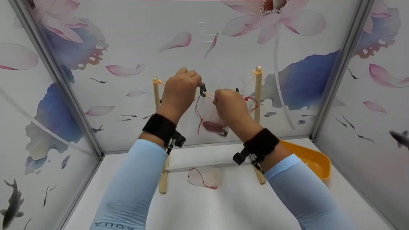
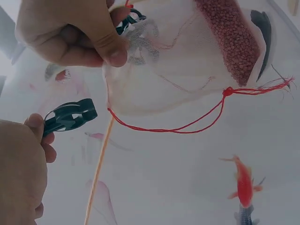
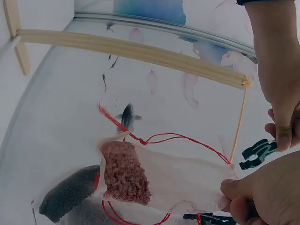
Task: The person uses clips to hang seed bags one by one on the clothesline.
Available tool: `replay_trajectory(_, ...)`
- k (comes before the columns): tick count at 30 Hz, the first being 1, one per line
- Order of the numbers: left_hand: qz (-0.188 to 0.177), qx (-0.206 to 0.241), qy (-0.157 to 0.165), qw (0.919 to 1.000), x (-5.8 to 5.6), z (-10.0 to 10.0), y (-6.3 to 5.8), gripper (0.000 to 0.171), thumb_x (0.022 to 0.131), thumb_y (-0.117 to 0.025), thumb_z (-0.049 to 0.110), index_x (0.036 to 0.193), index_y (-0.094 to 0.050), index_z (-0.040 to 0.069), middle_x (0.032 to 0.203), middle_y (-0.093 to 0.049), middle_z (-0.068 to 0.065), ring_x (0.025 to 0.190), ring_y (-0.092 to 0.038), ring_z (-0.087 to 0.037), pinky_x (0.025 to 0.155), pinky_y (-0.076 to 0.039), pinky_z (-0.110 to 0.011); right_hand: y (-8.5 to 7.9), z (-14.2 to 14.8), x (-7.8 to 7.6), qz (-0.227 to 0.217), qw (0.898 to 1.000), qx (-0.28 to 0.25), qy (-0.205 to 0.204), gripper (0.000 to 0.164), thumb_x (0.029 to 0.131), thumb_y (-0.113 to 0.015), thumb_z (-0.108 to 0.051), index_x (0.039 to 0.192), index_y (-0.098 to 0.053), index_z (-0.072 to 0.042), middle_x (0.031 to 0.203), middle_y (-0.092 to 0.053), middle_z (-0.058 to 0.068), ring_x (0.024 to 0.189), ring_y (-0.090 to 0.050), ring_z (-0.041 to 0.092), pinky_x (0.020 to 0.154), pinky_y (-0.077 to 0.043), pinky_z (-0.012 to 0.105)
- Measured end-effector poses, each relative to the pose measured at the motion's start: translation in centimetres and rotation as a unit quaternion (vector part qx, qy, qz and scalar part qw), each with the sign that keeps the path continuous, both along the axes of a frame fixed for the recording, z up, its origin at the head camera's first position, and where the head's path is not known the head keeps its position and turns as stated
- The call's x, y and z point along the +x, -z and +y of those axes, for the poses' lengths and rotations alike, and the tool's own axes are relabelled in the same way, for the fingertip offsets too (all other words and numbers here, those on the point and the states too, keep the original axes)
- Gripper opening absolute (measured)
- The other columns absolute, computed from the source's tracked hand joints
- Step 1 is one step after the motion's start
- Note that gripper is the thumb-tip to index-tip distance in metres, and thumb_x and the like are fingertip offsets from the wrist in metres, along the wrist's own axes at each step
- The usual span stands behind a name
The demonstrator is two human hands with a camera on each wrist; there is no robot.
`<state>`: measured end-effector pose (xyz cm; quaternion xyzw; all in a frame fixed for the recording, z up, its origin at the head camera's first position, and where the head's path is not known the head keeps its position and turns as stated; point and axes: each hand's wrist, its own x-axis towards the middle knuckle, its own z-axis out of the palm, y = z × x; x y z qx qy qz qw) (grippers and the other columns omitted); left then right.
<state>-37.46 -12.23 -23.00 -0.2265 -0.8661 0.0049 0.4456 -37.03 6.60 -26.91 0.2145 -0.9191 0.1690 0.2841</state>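
Observation:
My left hand point(image 1: 181, 91) pinches a dark green clothespin point(image 2: 70, 117) beside the orange string point(image 2: 98, 168). In the left wrist view a gap shows between this clothespin and the bag. My right hand point(image 1: 232, 103) pinches the top corner of a white mesh drawstring bag point(image 3: 183, 183) at the string. Dark red contents point(image 3: 125, 171) fill the bag's lower end, and its red drawcord point(image 2: 173, 131) hangs loose in a loop. Close to the right fingers, a second green clothespin point(image 3: 211, 218) shows, partly hidden.
Two wooden posts point(image 1: 258, 95) hold up the string. Behind the held bag hangs one with dark contents point(image 3: 70, 192). Another pale mesh bag point(image 1: 207, 177) with a red cord lies on the white table point(image 1: 204, 207). A yellow tray point(image 1: 324, 163) stands at the right; printed panels enclose the table.

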Motion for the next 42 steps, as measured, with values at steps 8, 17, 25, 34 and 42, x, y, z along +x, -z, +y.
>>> replay_trajectory(8, -0.021, -0.041, -0.005, 0.9989, -2.1, 1.0, -0.1, 0.018, 0.111, -0.074, 0.022, 0.108, -0.084, 0.008, 0.099, -0.080, -0.007, 0.092, -0.066, -0.027, 0.079, -0.067, -0.040, 0.0, -0.1, -0.8, 0.012, 0.999, 0.037, 0.010, 0.016, 0.112, -0.074, -0.012, 0.114, -0.080, 0.002, 0.098, -0.080, 0.018, 0.083, -0.075, 0.032, 0.080, -0.068, 0.043)
replay_trajectory(17, -0.054, -0.017, 0.007, 0.9984, -2.6, 1.4, 1.2, 0.020, 0.109, -0.076, 0.028, 0.109, -0.086, 0.011, 0.100, -0.080, -0.004, 0.092, -0.065, -0.026, 0.081, -0.067, -0.039, 0.2, 0.0, -1.2, 0.037, 0.998, 0.046, 0.013, 0.016, 0.112, -0.073, -0.012, 0.113, -0.080, 0.002, 0.096, -0.080, 0.018, 0.082, -0.076, 0.031, 0.077, -0.068, 0.044)
replay_trajectory(25, -0.063, -0.047, -0.003, 0.9969, -2.4, 2.0, 1.8, 0.025, 0.113, -0.070, 0.031, 0.116, -0.084, 0.010, 0.106, -0.081, -0.005, 0.096, -0.067, -0.026, 0.082, -0.068, -0.038, 0.4, 0.5, -1.6, 0.019, 1.000, 0.007, -0.009, 0.014, 0.111, -0.073, -0.007, 0.117, -0.082, 0.000, 0.105, -0.084, 0.017, 0.095, -0.083, 0.033, 0.085, -0.070, 0.043)
replay_trajectory(34, -0.124, -0.069, -0.034, 0.9893, -1.5, 1.9, 2.2, 0.038, 0.120, -0.056, 0.038, 0.129, -0.077, 0.007, 0.110, -0.073, -0.008, 0.099, -0.058, -0.024, 0.084, -0.066, -0.036, 0.8, 1.0, -1.6, 0.019, 1.000, 0.012, 0.000, 0.013, 0.109, -0.076, -0.010, 0.118, -0.082, -0.003, 0.110, -0.086, 0.016, 0.100, -0.085, 0.036, 0.086, -0.070, 0.048)
replay_trajectory(42, -0.057, -0.021, 0.017, 0.9980, 0.2, 1.4, 4.1, 0.036, 0.120, -0.060, 0.035, 0.135, -0.079, 0.008, 0.111, -0.077, -0.008, 0.098, -0.064, -0.026, 0.077, -0.066, -0.036, 2.0, 1.2, -1.2, 0.059, 0.998, 0.031, 0.006, 0.010, 0.105, -0.082, -0.010, 0.114, -0.083, -0.005, 0.103, -0.086, 0.014, 0.092, -0.085, 0.034, 0.080, -0.070, 0.048)
